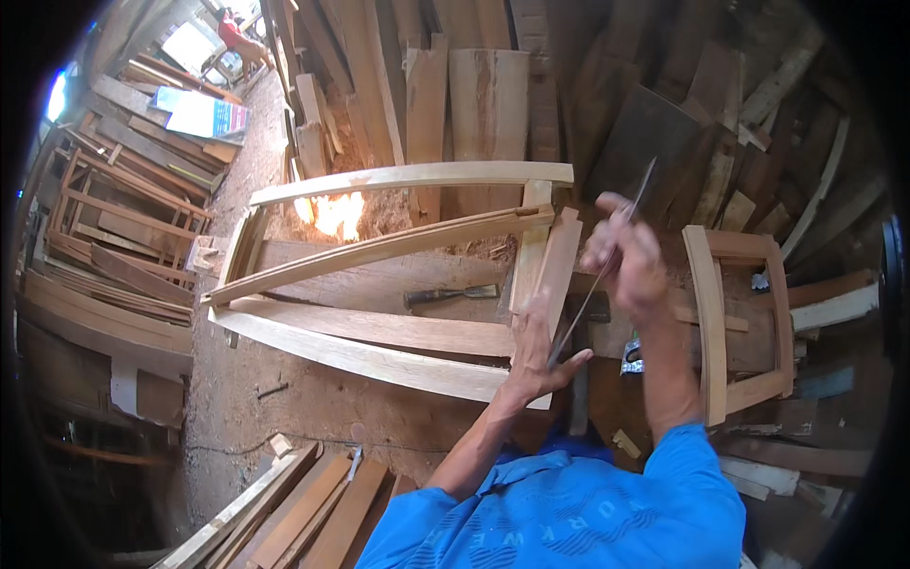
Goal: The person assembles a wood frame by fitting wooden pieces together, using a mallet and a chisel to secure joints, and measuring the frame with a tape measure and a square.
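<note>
My right hand, slightly blurred, is closed around a long, thin metal blade. The blade stands almost edge-on, so its exact kind is hard to tell. Its lower end comes down beside my left hand, whose fingers stretch along a wooden piece with the thumb spread out toward the blade. A pale wooden frame with curved rails lies to the left of my hands. Across it rests a loose grooved wooden strip. Inside the frame, a chisel-like tool lies on a board.
A smaller wooden frame is at the right. Boards lean along the far side, and stacked frames line the left. Planks lie at the near left. A bright glow shows behind the frame. A person in red is far off.
</note>
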The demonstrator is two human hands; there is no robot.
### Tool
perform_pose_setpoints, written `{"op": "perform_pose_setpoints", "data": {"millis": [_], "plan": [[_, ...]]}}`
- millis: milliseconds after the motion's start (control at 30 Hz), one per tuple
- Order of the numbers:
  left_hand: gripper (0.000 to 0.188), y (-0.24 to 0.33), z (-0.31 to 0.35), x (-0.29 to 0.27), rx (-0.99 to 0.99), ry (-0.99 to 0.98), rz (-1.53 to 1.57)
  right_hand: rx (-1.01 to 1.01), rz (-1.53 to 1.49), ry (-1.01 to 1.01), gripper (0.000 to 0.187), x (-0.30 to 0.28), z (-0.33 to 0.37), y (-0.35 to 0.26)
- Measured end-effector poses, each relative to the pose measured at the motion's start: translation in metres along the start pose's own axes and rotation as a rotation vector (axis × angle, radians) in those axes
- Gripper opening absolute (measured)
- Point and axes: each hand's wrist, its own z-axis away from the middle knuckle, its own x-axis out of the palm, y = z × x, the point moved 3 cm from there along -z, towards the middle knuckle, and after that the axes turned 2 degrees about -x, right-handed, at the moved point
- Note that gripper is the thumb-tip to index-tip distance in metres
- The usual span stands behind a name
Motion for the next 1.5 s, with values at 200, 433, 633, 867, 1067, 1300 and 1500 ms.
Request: {"op": "perform_pose_setpoints", "data": {"millis": [200, 433, 633, 867, 1067, 1300, 1500], "plan": [[0.050, 0.035, 0.128, -0.105, -0.269, -0.534, 0.321, 0.090, 0.004, 0.090, 0.058, 0.078, 0.141, 0.064], [0.077, 0.015, 0.056, -0.108, -0.170, -0.337, -0.077, 0.299, 0.535, -0.046, 0.054, 0.110, 0.177, 0.106], [0.090, -0.034, 0.058, -0.112, -0.269, -0.635, -0.134, 0.400, 0.602, 0.189, 0.036, 0.101, 0.155, 0.159], [0.109, -0.123, -0.041, -0.153, -0.174, -1.022, -0.625, 0.381, 0.817, 0.646, 0.024, 0.085, 0.129, 0.181], [0.095, -0.271, -0.088, -0.177, -0.381, -1.427, -0.502, 0.342, 1.162, 0.820, 0.018, 0.102, 0.105, 0.222], [0.087, -0.268, -0.096, -0.188, -0.243, -1.587, -0.212, 0.282, 1.428, 0.910, 0.018, 0.119, 0.082, 0.257], [0.091, -0.232, -0.099, -0.215, -0.159, -1.571, -0.072, 0.162, 1.484, 0.956, 0.016, 0.132, 0.076, 0.247]]}}
